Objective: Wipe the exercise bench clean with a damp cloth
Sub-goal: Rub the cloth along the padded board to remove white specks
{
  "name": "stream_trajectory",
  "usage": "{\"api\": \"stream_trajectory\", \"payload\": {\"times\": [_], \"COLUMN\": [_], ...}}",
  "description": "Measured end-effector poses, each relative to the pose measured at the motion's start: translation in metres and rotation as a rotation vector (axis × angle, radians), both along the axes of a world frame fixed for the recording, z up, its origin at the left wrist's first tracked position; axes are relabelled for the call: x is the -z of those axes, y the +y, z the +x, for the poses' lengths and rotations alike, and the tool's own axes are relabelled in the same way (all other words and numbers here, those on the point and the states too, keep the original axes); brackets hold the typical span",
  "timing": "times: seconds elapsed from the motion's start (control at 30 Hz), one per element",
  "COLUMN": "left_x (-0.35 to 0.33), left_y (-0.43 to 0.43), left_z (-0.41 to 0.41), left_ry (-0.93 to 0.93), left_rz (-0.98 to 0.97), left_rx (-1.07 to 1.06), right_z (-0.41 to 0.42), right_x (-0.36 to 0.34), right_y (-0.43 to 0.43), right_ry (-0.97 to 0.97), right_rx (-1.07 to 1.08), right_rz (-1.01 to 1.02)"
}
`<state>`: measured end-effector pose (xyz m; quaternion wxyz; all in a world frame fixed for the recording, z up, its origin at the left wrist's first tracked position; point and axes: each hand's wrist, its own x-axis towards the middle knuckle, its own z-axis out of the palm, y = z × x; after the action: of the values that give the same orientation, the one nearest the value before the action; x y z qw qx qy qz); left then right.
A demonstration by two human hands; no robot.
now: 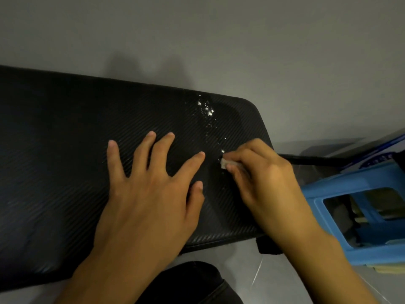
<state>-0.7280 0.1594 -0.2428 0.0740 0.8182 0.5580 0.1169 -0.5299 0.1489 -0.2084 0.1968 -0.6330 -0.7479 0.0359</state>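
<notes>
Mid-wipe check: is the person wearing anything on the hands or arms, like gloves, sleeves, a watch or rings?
Nothing shows. The left hand and right hand are bare: no gloves, no rings, short unpainted nails. The left forearm and right forearm are uncovered as far as the frame reaches, with no cuff, watch or band at either wrist.

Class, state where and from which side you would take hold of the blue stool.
Probably by the bar of the blue stool bordering its rectangular cut-out, coming from above: fingers could hook through that opening, and that face is turned toward the camera.
</notes>
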Motion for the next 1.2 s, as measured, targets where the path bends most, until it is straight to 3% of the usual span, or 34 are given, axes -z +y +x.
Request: {"api": "stream_trajectory", "payload": {"times": [0.2,0.43,0.63,0.87,1.1,1.2], "left_x": [-0.001,-0.002,-0.002,-0.003,0.000,0.000], "left_y": [-0.001,0.000,0.000,0.000,0.002,0.003], "left_z": [0.000,-0.001,-0.001,-0.002,-0.003,-0.002], "left_ry": [-0.021,-0.013,-0.038,-0.048,-0.070,-0.066], "left_rz": [0.005,-0.010,-0.015,-0.024,-0.029,-0.036], "left_rx": [-0.005,0.005,0.004,0.015,0.017,0.017], "right_z": [-0.016,-0.008,-0.013,-0.014,-0.025,-0.022], "right_x": [-0.002,0.000,-0.009,-0.001,-0.004,-0.002], "right_y": [-0.053,0.027,-0.014,0.059,0.006,0.030], "right_ry": [0.076,0.018,0.086,0.033,0.073,0.059], "right_rx": [-0.064,0.038,-0.066,0.038,-0.056,-0.043], "right_rz": [-0.015,0.006,-0.064,0.024,-0.024,0.009]}}
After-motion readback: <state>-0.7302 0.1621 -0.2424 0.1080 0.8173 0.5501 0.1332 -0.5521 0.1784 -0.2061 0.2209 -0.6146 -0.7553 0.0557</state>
